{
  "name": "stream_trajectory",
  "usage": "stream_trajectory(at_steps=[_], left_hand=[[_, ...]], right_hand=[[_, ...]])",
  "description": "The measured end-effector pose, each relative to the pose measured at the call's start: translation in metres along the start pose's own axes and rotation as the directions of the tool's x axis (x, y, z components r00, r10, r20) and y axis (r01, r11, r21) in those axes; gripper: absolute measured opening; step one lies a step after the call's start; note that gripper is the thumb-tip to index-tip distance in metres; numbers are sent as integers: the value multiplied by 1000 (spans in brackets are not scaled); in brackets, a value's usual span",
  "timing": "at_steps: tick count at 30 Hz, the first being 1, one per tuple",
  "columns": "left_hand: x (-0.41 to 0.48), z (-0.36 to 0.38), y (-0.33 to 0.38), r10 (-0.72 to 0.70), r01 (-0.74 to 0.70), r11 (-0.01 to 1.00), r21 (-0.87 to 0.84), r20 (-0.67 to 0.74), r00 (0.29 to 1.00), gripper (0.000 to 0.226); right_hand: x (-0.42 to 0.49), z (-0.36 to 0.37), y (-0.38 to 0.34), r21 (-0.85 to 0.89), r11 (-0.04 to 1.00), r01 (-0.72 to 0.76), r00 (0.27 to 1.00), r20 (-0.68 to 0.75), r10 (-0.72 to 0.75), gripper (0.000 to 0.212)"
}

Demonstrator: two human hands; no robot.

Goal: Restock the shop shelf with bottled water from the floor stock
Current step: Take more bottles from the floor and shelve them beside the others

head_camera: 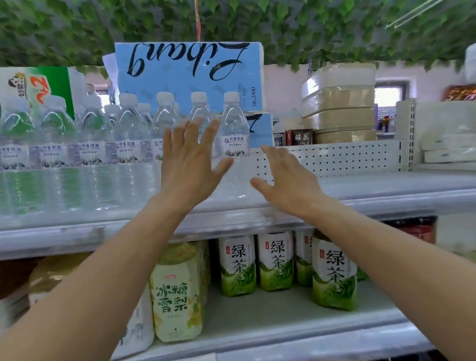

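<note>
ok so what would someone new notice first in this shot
The left hand and right hand, both open, are held up mid-frame in front of the row of water bottles on the upper shelf. Behind the bottles, a big blue pack with upside-down black lettering stands out. Below, green tea bottles stand on the lower shelf, towards the right.

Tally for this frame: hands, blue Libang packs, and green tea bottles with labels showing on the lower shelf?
Hands: 2, left hand and right hand
Blue Libang packs: 2
Green tea bottles: 4
Total: 8
</note>
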State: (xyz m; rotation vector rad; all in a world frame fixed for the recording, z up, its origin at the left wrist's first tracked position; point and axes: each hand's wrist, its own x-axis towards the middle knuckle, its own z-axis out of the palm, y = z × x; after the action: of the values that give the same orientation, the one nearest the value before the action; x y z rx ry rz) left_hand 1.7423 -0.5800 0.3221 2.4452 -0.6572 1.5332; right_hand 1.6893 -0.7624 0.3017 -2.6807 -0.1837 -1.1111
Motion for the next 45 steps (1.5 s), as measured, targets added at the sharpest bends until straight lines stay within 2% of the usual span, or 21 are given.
stream_trajectory(at_steps=[3,6,10,13,17,24,28,33,36,40,42,45], left_hand=[[-39,-3,34,26,-30,998,-61,-69,997,67],[-82,-6,80,55,-60,986,-156,-34,998,59],[-137,-5,152,118,-105,967,-234,44,992,59],[-170,1,208,142,-89,946,-313,149,979,58],[-207,15,277,170,-62,940,-336,304,937,63],[-280,34,388,181,40,926,-375,535,825,65],[-335,50,435,178,146,907,-394,674,717,64],[-405,85,470,174,298,885,-358,848,500,64],[-448,114,482,174,347,883,-317,906,385,64],[-501,154,496,149,424,877,-226,967,206,61],[-527,171,503,147,463,866,-187,982,122,59],[-567,202,516,140,522,844,-126,990,13,56]], right_hand=[[-47,-20,19,-133,990,42,994,-93,-55,66],[-101,-37,48,-165,986,29,992,-114,-49,61],[-180,-58,97,-215,976,-18,995,-98,-3,56],[-234,-74,136,-229,970,-82,996,-38,75,55],[-300,-95,179,-260,955,-142,984,68,165,57],[-409,-117,252,-321,918,-232,894,302,331,59],[-468,-105,291,-303,901,-310,803,425,419,56],[-533,-70,339,-329,855,-402,637,570,519,56],[-565,-38,371,-328,826,-459,548,627,553,58],[-607,11,408,-335,783,-524,424,695,581,52],[-628,37,425,-352,771,-531,368,724,584,51],[-660,73,449,-416,743,-524,245,762,600,52]])
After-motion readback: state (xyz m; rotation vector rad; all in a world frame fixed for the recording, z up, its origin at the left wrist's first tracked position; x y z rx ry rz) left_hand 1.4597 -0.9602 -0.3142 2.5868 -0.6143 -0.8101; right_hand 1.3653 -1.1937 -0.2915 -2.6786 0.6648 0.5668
